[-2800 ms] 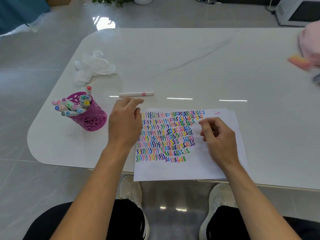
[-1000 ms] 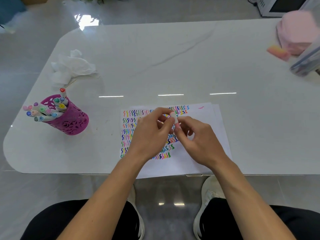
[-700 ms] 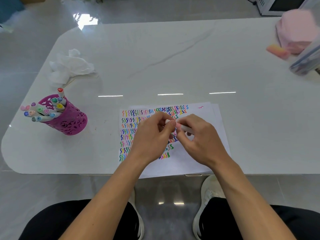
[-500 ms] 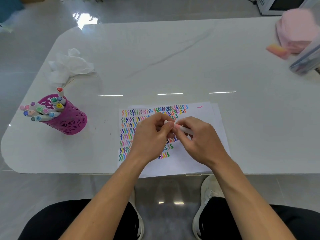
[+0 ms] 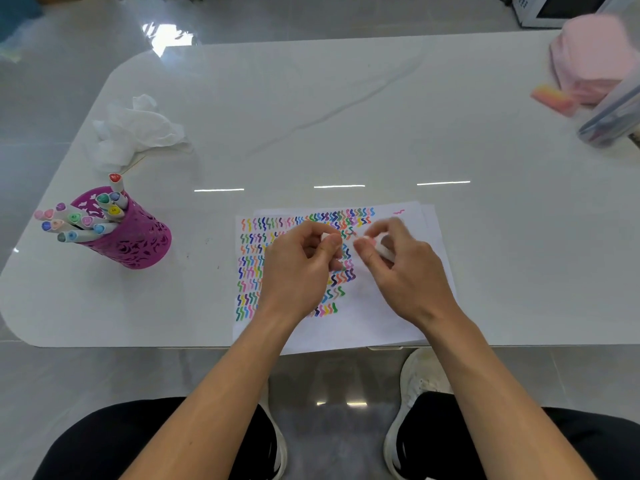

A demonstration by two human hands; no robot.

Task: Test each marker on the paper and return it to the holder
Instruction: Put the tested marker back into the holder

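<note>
Right hand (image 5: 405, 275) pinches the marker (image 5: 382, 250) in curled fingers; left hand (image 5: 298, 268) pinches, apparently, its cap (image 5: 326, 237), just apart.

The left hand (image 5: 298, 268) and right hand (image 5: 405, 271) are hovering side by side over the paper (image 5: 381, 317); the holder (image 5: 131, 233) is standing well left of them, with the tissue (image 5: 135, 133) lying behind it.

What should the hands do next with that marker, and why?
Probably the right hand lowers the marker to bare paper and draws a squiggle: the left hand pinches what looks like its cap, held apart from it.
</note>
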